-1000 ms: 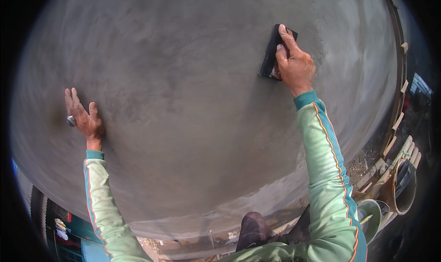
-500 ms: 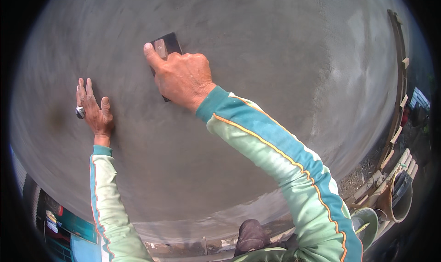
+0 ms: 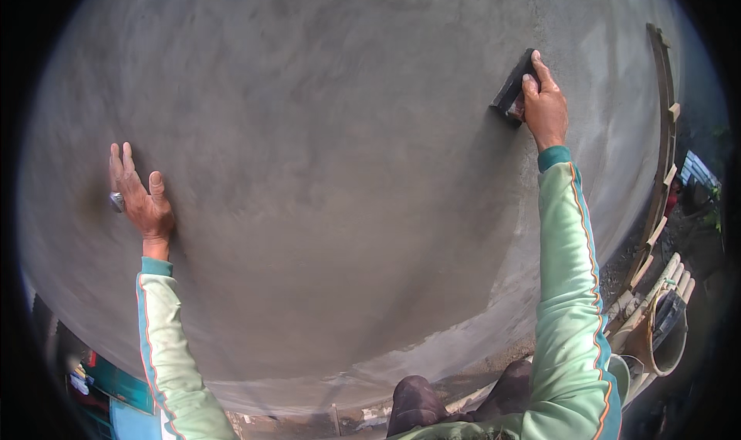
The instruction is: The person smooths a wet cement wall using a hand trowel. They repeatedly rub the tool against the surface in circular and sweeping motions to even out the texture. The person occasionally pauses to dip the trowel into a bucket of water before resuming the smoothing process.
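Note:
A wide grey plastered wall (image 3: 332,208) fills most of the head view. On its right side my right hand (image 3: 547,108) grips a dark rectangular plastering trowel (image 3: 515,85) by its handle. The trowel's plate is tilted, and a shadow falls on the plaster below and left of it; I cannot tell how much of the plate touches the wall. At the left, my left hand (image 3: 144,204) rests against the plaster with fingers stretched upward and thumb apart. A ring (image 3: 116,201) is on one of its fingers, and nothing is held there.
A long timber strip (image 3: 658,154) with short wooden cleats runs down the right side. At lower right, buckets (image 3: 670,343) stand beside several pale poles (image 3: 679,278). My knees (image 3: 417,404) show at the bottom edge. Teal and light-blue panels (image 3: 130,418) are at lower left.
My right hand has carried the trowel from the upper middle of the wall across to the right, tilting its plate. My left hand has shifted slightly left and down.

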{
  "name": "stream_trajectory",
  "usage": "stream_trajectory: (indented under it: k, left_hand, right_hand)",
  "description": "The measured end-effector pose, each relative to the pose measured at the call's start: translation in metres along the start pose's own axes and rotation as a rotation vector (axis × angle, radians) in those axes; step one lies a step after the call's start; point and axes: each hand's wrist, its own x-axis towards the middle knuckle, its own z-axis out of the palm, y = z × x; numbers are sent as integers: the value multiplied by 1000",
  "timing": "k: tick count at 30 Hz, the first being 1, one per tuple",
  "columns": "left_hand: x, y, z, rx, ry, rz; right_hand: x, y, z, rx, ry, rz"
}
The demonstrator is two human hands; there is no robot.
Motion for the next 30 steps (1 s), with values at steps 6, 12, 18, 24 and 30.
stream_trajectory:
  k: [6, 12, 18, 24, 30]
  left_hand:
    - [0, -1, 2, -49, -17, -22]
    - [1, -1, -1, -30, 15, -41]
    - [1, -4, -5, 48, -33, -49]
    - [-1, 1, 1, 46, -17, -61]
    - [-4, -5, 1, 57, -14, -35]
  right_hand:
    - [-91, 6, 46, -76, 103, -710]
    - [-18, -77, 21, -249, 137, -740]
    - [113, -154, -27, -245, 248, -448]
    - [38, -94, 18, -184, 144, -598]
    - [-115, -29, 54, -116, 68, -1011]
